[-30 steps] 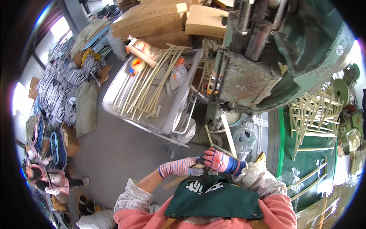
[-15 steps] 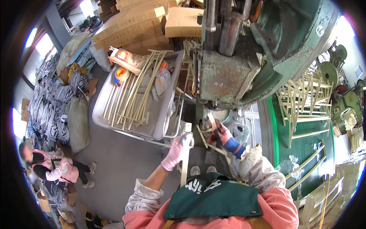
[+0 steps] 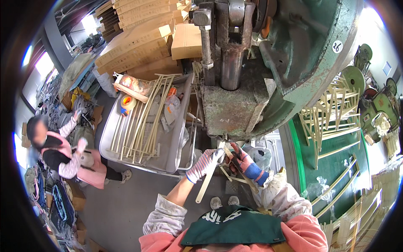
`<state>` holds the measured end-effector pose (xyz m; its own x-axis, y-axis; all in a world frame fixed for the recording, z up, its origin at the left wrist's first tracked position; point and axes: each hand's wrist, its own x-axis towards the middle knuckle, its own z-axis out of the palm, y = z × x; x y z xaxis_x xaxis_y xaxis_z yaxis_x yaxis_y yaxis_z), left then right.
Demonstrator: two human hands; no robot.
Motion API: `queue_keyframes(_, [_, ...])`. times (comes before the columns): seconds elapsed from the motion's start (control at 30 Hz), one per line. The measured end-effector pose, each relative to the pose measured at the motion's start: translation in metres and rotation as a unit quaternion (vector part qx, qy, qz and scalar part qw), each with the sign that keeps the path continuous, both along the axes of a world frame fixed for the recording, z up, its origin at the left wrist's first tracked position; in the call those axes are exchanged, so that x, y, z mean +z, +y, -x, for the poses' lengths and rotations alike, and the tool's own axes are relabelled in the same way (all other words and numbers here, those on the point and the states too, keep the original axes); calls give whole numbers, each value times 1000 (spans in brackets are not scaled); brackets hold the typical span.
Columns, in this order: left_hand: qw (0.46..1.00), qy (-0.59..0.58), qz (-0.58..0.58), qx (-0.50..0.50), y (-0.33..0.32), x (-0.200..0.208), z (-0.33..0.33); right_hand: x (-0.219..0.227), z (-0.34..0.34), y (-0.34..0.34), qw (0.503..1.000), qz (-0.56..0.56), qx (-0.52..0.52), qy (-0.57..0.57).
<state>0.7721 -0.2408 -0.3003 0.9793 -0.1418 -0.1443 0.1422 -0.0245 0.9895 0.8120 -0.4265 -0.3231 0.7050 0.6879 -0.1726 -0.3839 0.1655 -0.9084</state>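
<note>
Under the block of a large green press (image 3: 231, 110), my two gloved hands are close together. My left hand (image 3: 202, 165), in a pink-and-white striped glove, is closed round a flat cream-coloured strip (image 3: 204, 189). The strip slants down toward me and its near end is rounded. My right hand (image 3: 244, 163), in a red and blue glove, grips another pale strip (image 3: 252, 185) that also points down toward me. The far ends of both strips come near each other below the press block; whether they touch I cannot tell.
A grey tray cart (image 3: 168, 166) at the left holds long strips (image 3: 153, 122), a tape roll (image 3: 128, 102) and a bag. Cardboard boxes (image 3: 138, 50) are stacked behind it. More strip frames (image 3: 331, 122) lie on a green table (image 3: 308, 161) at right. A co-worker (image 3: 71, 155) is at far left.
Both hands have come closer together beneath the press, the left one swinging its strip into a slant. The view has tilted upward. At far left the co-worker has come nearer, arms raised.
</note>
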Motion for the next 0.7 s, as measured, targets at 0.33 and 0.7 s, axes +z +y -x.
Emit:
queue_keyframes(0.33, [996,36,25,-83,22,-13,-7,23,-8,7,986,155,65,-4])
queue_keyframes(0.7, [982,185,30,-8,41,0,58,33,3,12,980,190,17,-60])
